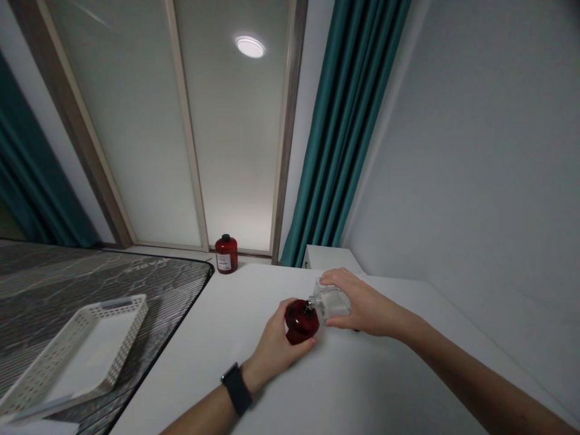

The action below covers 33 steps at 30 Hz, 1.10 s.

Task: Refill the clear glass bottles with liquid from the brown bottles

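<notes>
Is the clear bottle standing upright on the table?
No, the right hand holds the clear bottle tipped sideways, its neck at the held red bottle.

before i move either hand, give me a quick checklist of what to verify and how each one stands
1. Left hand grip: ok, fingers and thumb around the held red bottle.
2. Right hand grip: ok, holding the clear bottle.
3. Alignment: ok as far as it shows, the clear bottle tipped with its neck at the red one's top.
4. Liquid running between them: cannot tell, too small to make out.
5. Capped red bottle out of the way: ok, upright near the far edge.
6. White basket out of the way: ok, off to the left, apart from both hands.
</notes>
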### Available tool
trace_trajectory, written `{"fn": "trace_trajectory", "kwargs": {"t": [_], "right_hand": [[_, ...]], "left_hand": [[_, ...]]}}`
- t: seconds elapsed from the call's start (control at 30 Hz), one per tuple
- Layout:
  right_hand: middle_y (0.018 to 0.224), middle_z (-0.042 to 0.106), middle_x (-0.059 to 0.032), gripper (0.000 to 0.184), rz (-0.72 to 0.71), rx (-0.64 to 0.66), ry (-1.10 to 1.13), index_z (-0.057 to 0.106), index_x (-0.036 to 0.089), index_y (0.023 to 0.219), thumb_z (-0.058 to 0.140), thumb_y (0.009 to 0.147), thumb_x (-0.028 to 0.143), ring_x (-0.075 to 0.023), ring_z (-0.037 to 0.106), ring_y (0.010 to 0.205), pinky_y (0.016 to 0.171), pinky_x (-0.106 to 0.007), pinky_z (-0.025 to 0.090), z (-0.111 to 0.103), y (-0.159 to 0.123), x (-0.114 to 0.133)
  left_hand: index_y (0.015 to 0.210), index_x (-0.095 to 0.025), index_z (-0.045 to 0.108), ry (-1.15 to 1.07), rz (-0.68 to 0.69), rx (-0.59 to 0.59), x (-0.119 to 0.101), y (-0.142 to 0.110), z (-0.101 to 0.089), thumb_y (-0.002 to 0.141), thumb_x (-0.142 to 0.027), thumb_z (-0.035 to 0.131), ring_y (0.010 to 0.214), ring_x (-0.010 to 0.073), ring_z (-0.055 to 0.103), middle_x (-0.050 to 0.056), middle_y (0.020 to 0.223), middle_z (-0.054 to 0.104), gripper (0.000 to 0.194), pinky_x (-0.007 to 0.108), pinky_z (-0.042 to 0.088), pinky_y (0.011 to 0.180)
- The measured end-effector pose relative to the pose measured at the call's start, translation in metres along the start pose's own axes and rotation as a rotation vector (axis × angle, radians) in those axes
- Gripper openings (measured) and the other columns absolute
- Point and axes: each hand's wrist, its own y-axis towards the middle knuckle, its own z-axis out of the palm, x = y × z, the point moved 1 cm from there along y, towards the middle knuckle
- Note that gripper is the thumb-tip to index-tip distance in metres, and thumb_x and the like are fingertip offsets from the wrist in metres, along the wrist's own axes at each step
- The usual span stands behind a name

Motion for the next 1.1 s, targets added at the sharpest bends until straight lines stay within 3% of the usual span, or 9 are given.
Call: {"fn": "trace_trajectory", "kwargs": {"t": [1.1], "right_hand": [[0.125,0.064,-0.0103,0.062,-0.06,0.015,-0.051,0.057,0.023,0.125,0.087,0.071,0.027,-0.03,0.055,0.121,0.104,-0.05,0.048,-0.0042,0.0014,0.0038]], "left_hand": [[0.126,-0.02,0.048,-0.02,0.007,0.009,-0.0009,0.0004,0.0004,0.068,-0.021,0.08,0.111,0.0274,0.063,0.009,0.122,0.065,0.066,0.042,0.048,0.101]]}}
